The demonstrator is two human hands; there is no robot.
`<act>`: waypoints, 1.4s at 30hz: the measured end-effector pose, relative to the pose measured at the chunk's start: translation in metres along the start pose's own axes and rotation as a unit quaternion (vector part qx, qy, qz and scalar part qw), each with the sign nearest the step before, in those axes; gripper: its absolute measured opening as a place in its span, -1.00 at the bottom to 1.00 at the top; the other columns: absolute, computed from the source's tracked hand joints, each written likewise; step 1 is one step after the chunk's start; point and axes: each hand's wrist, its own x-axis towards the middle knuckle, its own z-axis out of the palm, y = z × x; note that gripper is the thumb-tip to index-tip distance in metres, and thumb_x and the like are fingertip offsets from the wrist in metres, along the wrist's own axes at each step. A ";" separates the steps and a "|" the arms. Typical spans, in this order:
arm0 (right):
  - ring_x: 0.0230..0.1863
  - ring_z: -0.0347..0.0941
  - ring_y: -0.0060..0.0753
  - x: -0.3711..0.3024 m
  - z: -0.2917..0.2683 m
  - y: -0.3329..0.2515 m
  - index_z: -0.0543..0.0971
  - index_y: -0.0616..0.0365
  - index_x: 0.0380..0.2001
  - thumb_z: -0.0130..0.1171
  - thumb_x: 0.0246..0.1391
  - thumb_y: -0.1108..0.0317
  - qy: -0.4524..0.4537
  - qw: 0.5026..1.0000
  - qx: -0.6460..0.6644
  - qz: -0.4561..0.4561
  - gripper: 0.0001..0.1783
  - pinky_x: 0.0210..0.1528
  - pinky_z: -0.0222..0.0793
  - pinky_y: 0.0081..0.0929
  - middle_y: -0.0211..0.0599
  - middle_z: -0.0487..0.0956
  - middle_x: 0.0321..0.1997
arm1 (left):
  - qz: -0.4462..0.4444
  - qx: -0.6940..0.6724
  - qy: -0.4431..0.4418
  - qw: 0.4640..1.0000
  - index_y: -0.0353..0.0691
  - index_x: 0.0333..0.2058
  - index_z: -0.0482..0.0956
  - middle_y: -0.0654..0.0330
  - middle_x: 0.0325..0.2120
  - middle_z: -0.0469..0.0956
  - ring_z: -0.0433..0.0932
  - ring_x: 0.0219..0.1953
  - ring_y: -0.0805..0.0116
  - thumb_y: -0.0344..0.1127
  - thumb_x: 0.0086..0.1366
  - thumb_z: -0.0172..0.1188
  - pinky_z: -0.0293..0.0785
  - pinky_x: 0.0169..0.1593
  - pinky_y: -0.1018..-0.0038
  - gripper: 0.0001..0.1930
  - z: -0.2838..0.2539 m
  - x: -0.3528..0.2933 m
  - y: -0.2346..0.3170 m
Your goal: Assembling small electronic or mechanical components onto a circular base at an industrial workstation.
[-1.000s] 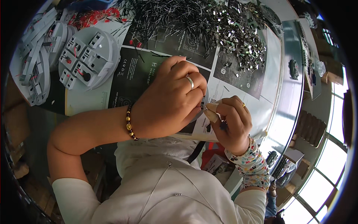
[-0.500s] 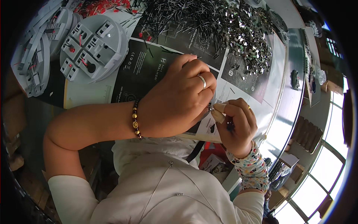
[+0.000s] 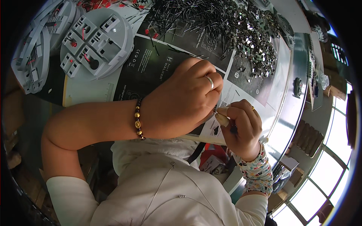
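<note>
My left hand (image 3: 183, 101) is curled palm down over the middle of the table, its back towards me. Whatever its fingers grip is hidden beneath it. Against its fingertips, my right hand (image 3: 243, 126) pinches with thumb and forefinger, both in pale finger covers (image 3: 222, 119). A tiny bright bit shows at that pinch, too small to name. Beyond the hands lie a heap of thin dark pins (image 3: 184, 19) and a heap of small shiny metal pieces (image 3: 256, 54).
At the left sit a round light-grey plastic housing (image 3: 122, 43) with red wires and more such housings (image 3: 36, 71). Small red pieces (image 3: 102, 4) lie at the far edge. Printed dark sheets (image 3: 151, 62) cover the tabletop. A round dark part (image 3: 298, 87) is at the right.
Both hands stay together and have shifted very slightly to the right in view. The curved grey edge that showed between them is now mostly hidden.
</note>
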 end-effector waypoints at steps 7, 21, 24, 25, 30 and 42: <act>-0.51 0.31 -0.33 0.016 -0.009 -0.005 0.60 0.26 -0.34 0.35 -0.09 0.62 -0.069 0.997 -0.038 -0.026 -0.81 -0.45 0.29 -0.44 -0.22 0.54 -0.35 | 0.008 -0.011 -0.008 1.000 -0.18 -0.43 0.48 0.21 -0.15 0.48 0.37 -0.09 0.17 -0.53 0.05 0.30 0.36 0.08 0.29 -0.83 -0.001 -0.002 -0.003; -0.45 0.39 -0.25 0.018 -0.011 -0.005 0.57 0.21 -0.34 0.27 -0.05 0.61 -0.096 0.992 -0.070 -0.032 -0.83 -0.39 0.35 -0.41 -0.30 0.47 -0.41 | 0.012 -0.033 -0.021 0.999 -0.18 -0.44 0.46 0.21 -0.14 0.49 0.39 -0.08 0.16 -0.55 0.06 0.26 0.39 0.07 0.31 -0.84 -0.001 0.006 -0.003; -0.44 0.39 -0.26 0.013 -0.011 -0.005 0.57 0.21 -0.34 0.27 -0.05 0.61 -0.080 0.995 -0.058 -0.030 -0.84 -0.40 0.34 -0.41 -0.30 0.48 -0.40 | 0.014 -0.033 -0.031 0.999 -0.18 -0.44 0.46 0.20 -0.13 0.49 0.38 -0.06 0.15 -0.54 0.06 0.26 0.39 0.08 0.31 -0.84 -0.001 0.005 -0.003; -0.44 0.39 -0.26 0.011 -0.011 -0.005 0.57 0.20 -0.35 0.28 -0.05 0.61 -0.075 0.996 -0.051 -0.028 -0.84 -0.40 0.34 -0.41 -0.30 0.49 -0.40 | 0.013 -0.035 -0.035 0.999 -0.18 -0.44 0.46 0.20 -0.12 0.49 0.38 -0.06 0.15 -0.53 0.07 0.26 0.39 0.09 0.31 -0.85 -0.001 0.005 -0.003; -0.47 0.39 -0.27 -0.005 -0.011 -0.014 0.56 0.19 -0.36 0.29 -0.08 0.60 -0.081 0.988 -0.121 -0.053 -0.82 -0.41 0.34 -0.41 -0.29 0.52 -0.39 | 0.034 -0.044 -0.036 0.998 -0.19 -0.44 0.45 0.17 -0.08 0.48 0.38 -0.04 0.12 -0.52 0.07 0.26 0.38 0.12 0.27 -0.85 0.004 0.006 0.002; -0.56 0.34 -0.30 -0.011 -0.008 0.000 0.55 0.18 -0.38 0.29 -0.17 0.61 -0.037 0.994 0.048 0.092 -0.78 -0.44 0.34 -0.43 -0.33 0.54 -0.45 | 0.043 -0.008 -0.046 0.998 -0.20 -0.42 0.45 0.11 -0.02 0.48 0.37 -0.02 0.07 -0.51 0.06 0.26 0.31 0.24 0.12 -0.84 0.008 0.006 0.005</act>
